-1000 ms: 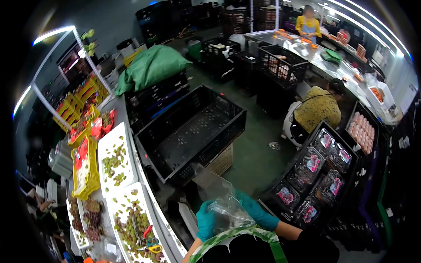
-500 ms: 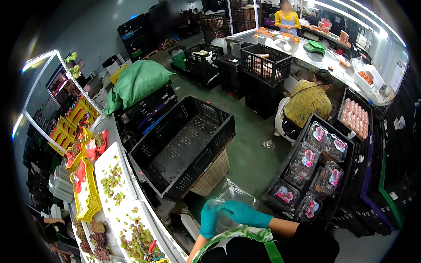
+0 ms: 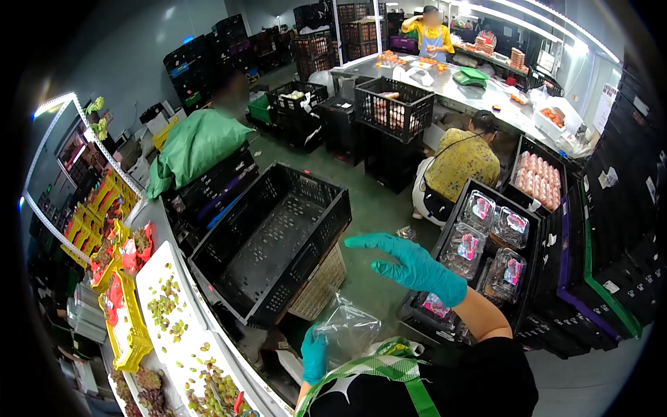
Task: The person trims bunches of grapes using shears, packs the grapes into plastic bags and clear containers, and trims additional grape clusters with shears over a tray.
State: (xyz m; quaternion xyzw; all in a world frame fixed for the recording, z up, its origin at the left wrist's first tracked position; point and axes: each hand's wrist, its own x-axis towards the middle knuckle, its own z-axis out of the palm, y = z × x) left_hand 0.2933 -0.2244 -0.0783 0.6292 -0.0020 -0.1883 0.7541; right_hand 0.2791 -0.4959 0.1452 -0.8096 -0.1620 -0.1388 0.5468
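Low in front of my body, my left hand [image 3: 315, 356] in a teal glove is closed on the edge of a clear, crinkled plastic bag [image 3: 349, 328]. My right hand [image 3: 419, 270], gloved the same, is raised over the floor with its fingers stretched out and nothing in them. Below and right of it, a black crate [image 3: 410, 325] holds several clear clamshell boxes [image 3: 505, 273] with pink and blue labels; my right forearm hides part of them. Ahead on the left stands a black crate [image 3: 267, 229] showing a bare bottom, above a pale woven basket [image 3: 316, 286].
On the left, a white table carries loose green grapes [image 3: 167, 306], white trays and a yellow basket [image 3: 133, 333]. A person in a patterned top [image 3: 462, 167] crouches ahead. Another person [image 3: 431, 38] stands behind the metal table [image 3: 479, 97]. Tall black crates [image 3: 618, 229] rise at right.
My hands have parted: the right has risen forward and opened, while the left stays low on the bag. The view has shifted right and the standing person has raised an arm.
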